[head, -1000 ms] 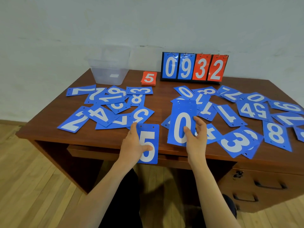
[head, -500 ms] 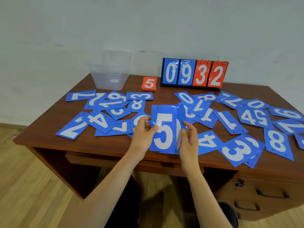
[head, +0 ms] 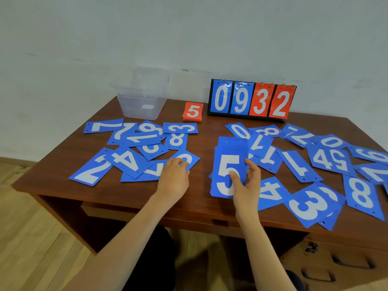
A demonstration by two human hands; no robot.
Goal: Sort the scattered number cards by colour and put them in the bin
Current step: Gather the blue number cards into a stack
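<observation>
My right hand (head: 246, 183) grips a stack of blue number cards (head: 227, 156) with a white 5 on top, held over the middle of the desk. My left hand (head: 173, 179) reaches left, and its fingertips touch a blue card (head: 188, 159) at the edge of the left heap. Several blue cards (head: 126, 152) lie scattered on the left and several more blue cards (head: 319, 160) on the right. A small stack of red cards (head: 192, 111) topped by a 5 sits at the back. The clear plastic bin (head: 139, 101) stands at the back left.
A flip scoreboard (head: 251, 100) reading 0932 stands at the back against the wall. The wooden desk (head: 63, 181) has drawers (head: 346, 263) at the lower right. Wood flooring lies to the left, below the desk.
The blue 5 card went from my left hand onto the stack in my right hand. My left hand then let go and moved left to the heap of cards.
</observation>
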